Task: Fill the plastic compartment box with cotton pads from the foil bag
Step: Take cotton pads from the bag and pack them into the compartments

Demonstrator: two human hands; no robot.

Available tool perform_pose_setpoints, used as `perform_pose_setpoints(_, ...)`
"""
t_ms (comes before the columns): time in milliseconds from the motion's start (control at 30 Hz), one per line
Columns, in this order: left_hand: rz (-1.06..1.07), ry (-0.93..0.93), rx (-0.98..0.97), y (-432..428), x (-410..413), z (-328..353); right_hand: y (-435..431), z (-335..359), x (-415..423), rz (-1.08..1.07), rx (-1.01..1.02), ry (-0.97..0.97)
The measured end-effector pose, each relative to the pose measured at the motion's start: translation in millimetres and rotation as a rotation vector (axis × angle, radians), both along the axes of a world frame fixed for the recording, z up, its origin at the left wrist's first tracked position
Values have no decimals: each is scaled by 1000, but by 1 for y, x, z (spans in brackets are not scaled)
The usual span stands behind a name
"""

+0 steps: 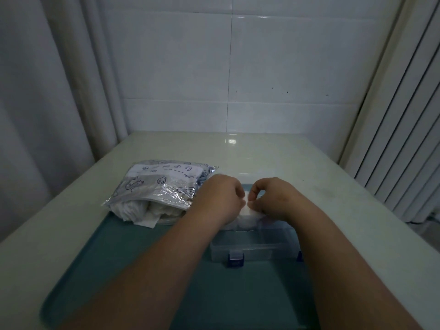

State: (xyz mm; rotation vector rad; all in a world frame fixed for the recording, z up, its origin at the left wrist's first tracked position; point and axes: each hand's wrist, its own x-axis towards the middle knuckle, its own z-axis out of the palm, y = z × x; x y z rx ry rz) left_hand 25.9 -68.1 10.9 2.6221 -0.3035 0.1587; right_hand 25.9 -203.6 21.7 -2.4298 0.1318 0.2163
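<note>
A clear plastic compartment box [257, 246] with blue latches stands open on a teal mat [114, 258]. To its left lies the foil bag [162, 184], printed with shells, its open mouth spilling white cotton pads [133, 210]. Over the box's far half, my left hand [221, 196] and my right hand [269, 196] meet. Both pinch white cotton pads [247, 211] between curled fingers, just above or in a far compartment. The near compartments look bare. My forearms hide part of the box's sides.
The mat lies on a pale tabletop [333, 210] against a white tiled wall [262, 79]. A grey curtain [47, 91] hangs at the left and a ribbed white panel [404, 139] stands at the right.
</note>
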Motion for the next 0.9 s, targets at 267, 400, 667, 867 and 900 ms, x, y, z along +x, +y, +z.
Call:
perform_pose_setpoints(267, -40, 74, 87, 4, 4, -1, -3, -1, 1, 2, -33, -23)
perform_pose_setpoints(400, -89, 99, 185, 3, 9, -2, -5, 0, 1, 30, -40, 33)
perform_pose_setpoints(667, -131, 129, 277, 0, 15, -4, 2, 1, 2, 140, -341, 47)
perform_pose_setpoints(867, -112, 65, 239, 5, 13, -3, -1, 3, -1, 58, -186, 55)
perform_pose_setpoints(900, -116, 67, 242, 6, 13, -4, -3, 3, -2, 55, -173, 55)
